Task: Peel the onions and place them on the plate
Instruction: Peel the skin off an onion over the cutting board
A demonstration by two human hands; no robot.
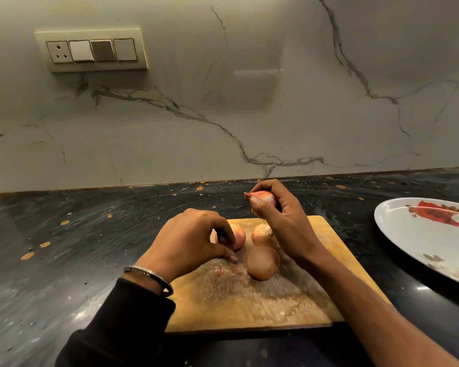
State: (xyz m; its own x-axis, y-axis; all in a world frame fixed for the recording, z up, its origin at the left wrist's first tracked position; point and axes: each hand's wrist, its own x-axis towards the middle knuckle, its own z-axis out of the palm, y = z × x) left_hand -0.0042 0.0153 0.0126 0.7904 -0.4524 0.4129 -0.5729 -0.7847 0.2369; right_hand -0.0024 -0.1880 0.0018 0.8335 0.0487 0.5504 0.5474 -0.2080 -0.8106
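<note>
My right hand (276,207) grips one onion (263,197); my left fingers (223,235) curl onto another at the board's (249,300) twelve o'clock. The plate (421,234) waits at three o'clock, and loose onions could roll.

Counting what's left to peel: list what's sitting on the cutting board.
On the cutting board lie three onions: a brown one, one behind it, and a pinkish one partly covered by the left hand. The right hand holds a fourth onion above.
</note>
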